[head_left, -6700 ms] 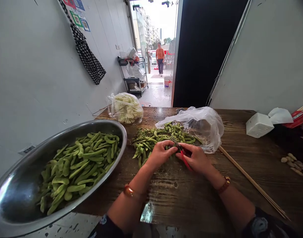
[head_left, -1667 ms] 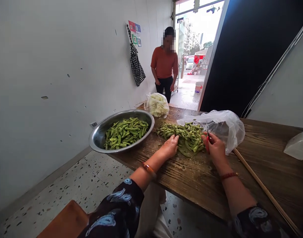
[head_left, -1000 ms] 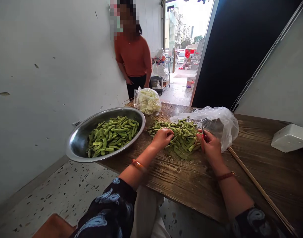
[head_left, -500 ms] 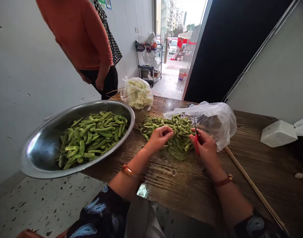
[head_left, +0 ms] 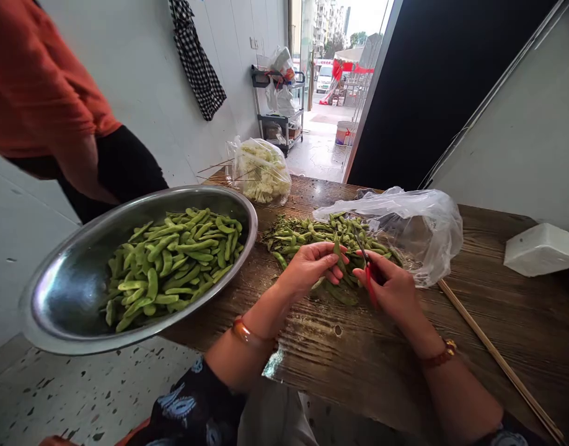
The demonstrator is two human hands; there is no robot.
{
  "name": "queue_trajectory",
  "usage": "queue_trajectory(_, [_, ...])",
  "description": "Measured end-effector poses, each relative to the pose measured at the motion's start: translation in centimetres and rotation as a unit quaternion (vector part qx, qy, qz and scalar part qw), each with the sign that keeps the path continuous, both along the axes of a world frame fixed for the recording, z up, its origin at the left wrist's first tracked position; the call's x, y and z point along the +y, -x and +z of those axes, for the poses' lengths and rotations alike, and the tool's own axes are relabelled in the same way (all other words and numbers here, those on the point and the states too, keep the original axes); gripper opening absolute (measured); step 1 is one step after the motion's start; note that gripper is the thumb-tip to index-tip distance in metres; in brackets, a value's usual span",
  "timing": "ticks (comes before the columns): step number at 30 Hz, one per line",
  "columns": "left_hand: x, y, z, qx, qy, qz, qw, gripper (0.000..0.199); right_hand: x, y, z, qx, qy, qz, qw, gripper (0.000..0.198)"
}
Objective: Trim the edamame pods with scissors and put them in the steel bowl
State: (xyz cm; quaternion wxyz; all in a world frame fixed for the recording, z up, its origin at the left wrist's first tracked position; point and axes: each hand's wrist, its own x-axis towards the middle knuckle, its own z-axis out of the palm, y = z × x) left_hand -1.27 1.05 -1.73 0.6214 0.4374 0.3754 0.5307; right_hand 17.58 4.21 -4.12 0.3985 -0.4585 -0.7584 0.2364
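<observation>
My left hand [head_left: 315,265] pinches a green soybean pod [head_left: 339,255] upright between thumb and fingers, just left of the scissors. Red-handled scissors [head_left: 370,277] are gripped in my right hand [head_left: 392,286], their dark blades pointing away and up to the left. Whether the blades touch the pod I cannot tell. Behind and under both hands spreads a heap of pods [head_left: 303,232] on the wooden table, with thin stems among them. To my left, a large metal basin [head_left: 56,322] holds many loose green pods [head_left: 173,263].
A clear plastic bag [head_left: 433,217] lies right of the heap. Bagged pale vegetables [head_left: 261,173] sit at the table's far edge. Thin wooden sticks [head_left: 493,353] lie along the right, near a white box [head_left: 542,249]. A person in an orange top [head_left: 47,93] stands beyond the basin.
My left hand has picked up a pod and moved it toward the scissors. The person in orange has shifted left, and my view has turned slightly.
</observation>
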Motion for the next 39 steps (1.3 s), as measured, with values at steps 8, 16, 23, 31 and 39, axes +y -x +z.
queue_trajectory(8, [0.11, 0.21, 0.09, 0.029, -0.017, 0.056, 0.998, 0.030, -0.14, -0.03, 0.18, -0.010, -0.007, -0.004, 1.000, 0.053])
queue_trajectory(16, [0.32, 0.40, -0.22, 0.101, -0.061, 0.080, 0.990, 0.027, -0.20, -0.39, 0.32, -0.048, -0.020, 0.081, 0.995, 0.047])
queue_trajectory(23, [0.27, 0.39, -0.09, 0.269, -0.150, 0.095, 0.947, 0.016, -0.27, -0.33, 0.48, -0.090, -0.029, 0.125, 0.988, 0.045])
queue_trajectory(31, [0.15, 0.01, -0.26, 0.276, -0.133, 0.064, 0.950, 0.019, -0.40, -0.09, 0.22, -0.085, -0.019, 0.134, 0.987, 0.045])
queue_trajectory(39, [0.14, 0.36, -0.13, 0.242, -0.115, 0.024, 0.963, 0.026, -0.43, -0.20, 0.48, -0.088, -0.019, 0.125, 0.988, 0.044])
